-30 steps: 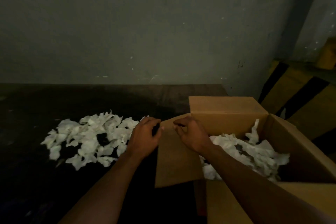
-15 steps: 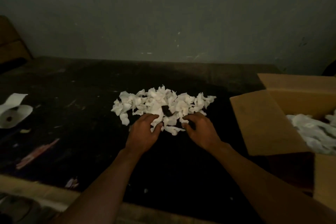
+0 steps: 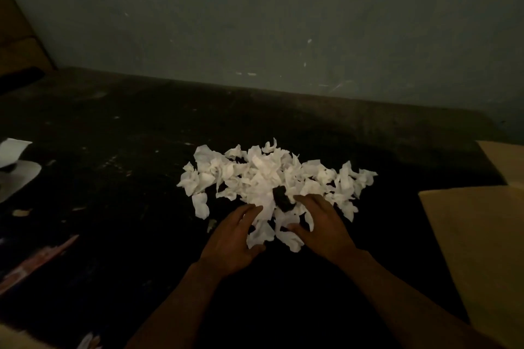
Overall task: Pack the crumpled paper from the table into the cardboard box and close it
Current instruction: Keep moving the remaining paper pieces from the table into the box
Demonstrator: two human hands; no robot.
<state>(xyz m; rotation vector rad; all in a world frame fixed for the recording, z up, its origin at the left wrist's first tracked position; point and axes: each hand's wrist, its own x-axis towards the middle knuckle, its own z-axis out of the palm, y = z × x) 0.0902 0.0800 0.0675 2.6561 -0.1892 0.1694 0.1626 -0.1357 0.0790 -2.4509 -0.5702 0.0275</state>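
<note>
The head view is dim, and much of the dark counter fades into shadow. The crumpled paper lies in a loose white heap at the middle of the counter, well apart from the cardboard box. Of the box only two brown flaps show at the right edge. The rest is cut off, so its inside cannot be seen.

Both hands are at the near edge of the heap, with a few pieces lying between them. The left hand lies with its fingers reaching forward, nearly straight, onto the paper. Its thumb is spread wide below a near piece and has not closed on it. The right hand rests palm down on the paper with its fingers loosely spread and the thumb pointing inward at the pieces. It grips nothing that can be made out. What the palms cover is hidden.

A small dark object sits among the white pieces just beyond the right fingers. It is too dark to name.

At the left edge a white paper roll is partly cut off. Nearer, a reddish strip lies on the counter, blurred. A pale corner of cardboard shows at the bottom left. A brown shape leans in the upper left, unclear. A grey-green wall stands behind the counter.
</note>
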